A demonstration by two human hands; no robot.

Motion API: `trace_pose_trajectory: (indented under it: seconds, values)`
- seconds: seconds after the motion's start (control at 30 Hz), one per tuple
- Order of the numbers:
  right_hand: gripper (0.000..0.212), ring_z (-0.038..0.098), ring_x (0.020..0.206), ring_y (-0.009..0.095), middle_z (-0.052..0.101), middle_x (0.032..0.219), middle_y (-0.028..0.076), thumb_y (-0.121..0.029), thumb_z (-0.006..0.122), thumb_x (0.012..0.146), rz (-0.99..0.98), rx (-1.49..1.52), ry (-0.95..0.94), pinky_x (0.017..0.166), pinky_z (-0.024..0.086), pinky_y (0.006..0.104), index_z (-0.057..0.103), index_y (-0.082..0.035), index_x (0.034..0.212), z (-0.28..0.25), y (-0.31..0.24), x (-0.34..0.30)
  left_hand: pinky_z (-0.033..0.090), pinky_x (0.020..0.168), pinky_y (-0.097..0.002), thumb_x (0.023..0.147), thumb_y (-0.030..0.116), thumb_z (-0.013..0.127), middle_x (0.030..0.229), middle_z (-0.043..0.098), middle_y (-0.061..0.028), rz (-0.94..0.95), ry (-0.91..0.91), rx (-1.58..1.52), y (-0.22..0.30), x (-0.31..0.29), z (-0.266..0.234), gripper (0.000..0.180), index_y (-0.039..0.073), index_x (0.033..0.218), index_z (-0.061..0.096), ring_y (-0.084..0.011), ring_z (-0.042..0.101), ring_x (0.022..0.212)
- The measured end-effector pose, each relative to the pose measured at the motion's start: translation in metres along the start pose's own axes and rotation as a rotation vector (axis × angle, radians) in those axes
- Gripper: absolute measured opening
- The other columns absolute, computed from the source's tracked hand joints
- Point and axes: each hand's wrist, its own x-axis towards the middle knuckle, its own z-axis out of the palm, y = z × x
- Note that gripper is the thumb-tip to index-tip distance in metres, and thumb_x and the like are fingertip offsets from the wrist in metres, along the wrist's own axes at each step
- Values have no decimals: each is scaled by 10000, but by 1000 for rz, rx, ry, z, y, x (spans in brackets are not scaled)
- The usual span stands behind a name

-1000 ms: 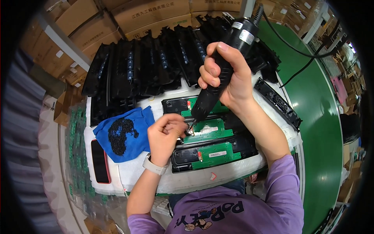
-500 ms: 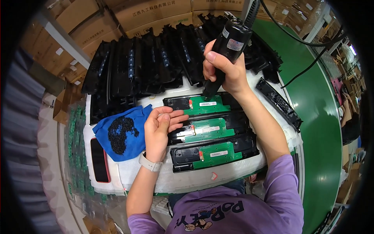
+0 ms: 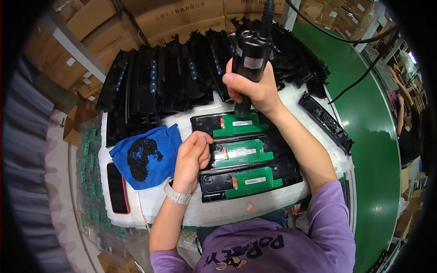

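Now, right hand (image 3: 255, 88) wrapped tight round black electric screwdriver (image 3: 250, 54), left hand (image 3: 191, 157) loosely curled, touching middle black panel (image 3: 248, 152)

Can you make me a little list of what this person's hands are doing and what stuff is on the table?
Right hand: grips a black electric screwdriver, its tip down on the top black tray with a green circuit board
Left hand: closed, resting at the left end of the middle tray
Bottom tray: untouched
Blue cloth: left of the trays, with a pile of small black screws
Behind: a row of black plastic housings
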Motion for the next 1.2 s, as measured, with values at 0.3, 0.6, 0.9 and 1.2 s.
trace_pose_trajectory:
  seconds: [0.3, 0.6, 0.9, 1.2]
  values:
    - [209, 470, 426, 60, 514, 507, -1, -154, 681, 763, -57, 20, -15, 410, 347, 207, 554, -23, 661, 6, -6, -8, 306, 476, -204, 900, 57, 482, 667, 470, -22, 65, 39, -235, -4, 0, -5, 124, 25, 1018, 465, -74, 384, 526]
    - [324, 430, 456, 115, 460, 594, 12, -376, 520, 860, -188, 752, -183, 557, 449, 319, 470, -70, 953, 8, -28, -17, 496, 581, -216, 881, 141, 591, 799, 627, -76, 115, 23, -155, -3, -2, -7, 170, 0, 974, 578, -120, 591, 632]
    - [314, 422, 446, 113, 457, 584, 9, -372, 497, 870, -135, 714, -113, 541, 445, 318, 471, -69, 946, 13, -27, -21, 506, 621, -232, 840, 83, 635, 820, 638, -94, 192, 9, -89, -5, -4, -2, 144, 8, 952, 585, -135, 611, 667]
    - [232, 432, 433, 143, 446, 562, 36, -284, 487, 864, -104, 830, -42, 518, 435, 329, 492, -64, 937, 14, -27, -22, 504, 611, -224, 833, 8, 619, 785, 646, -113, 246, -18, -4, -3, -4, -5, 111, -33, 931, 588, -147, 633, 658]
